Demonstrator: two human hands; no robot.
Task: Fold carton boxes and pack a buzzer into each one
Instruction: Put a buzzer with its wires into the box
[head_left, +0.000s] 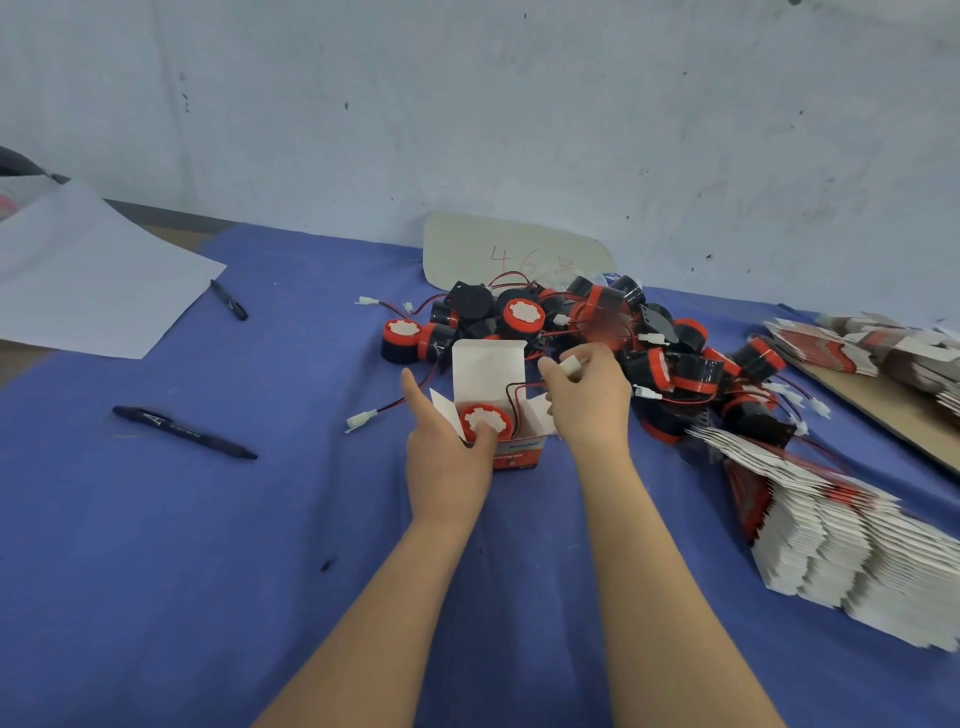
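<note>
Scuffed pale wall (467, 104) noted behind a work surface spread with blue cloth (156, 571). Flat white-and-red cartons (841, 545) are fanned at right, beside a heap of round black-and-red buzzers (597, 322) with thin wires. An upright box (488, 364), mouth up and lid flap raised at the far side, is gripped on the cloth by the left hand (447, 462). One buzzer (485, 415) is seated inside, white-stickered face upward, pressed by the thumb. Its white connector (569, 366) is pinched by the right hand (592, 400).
</note>
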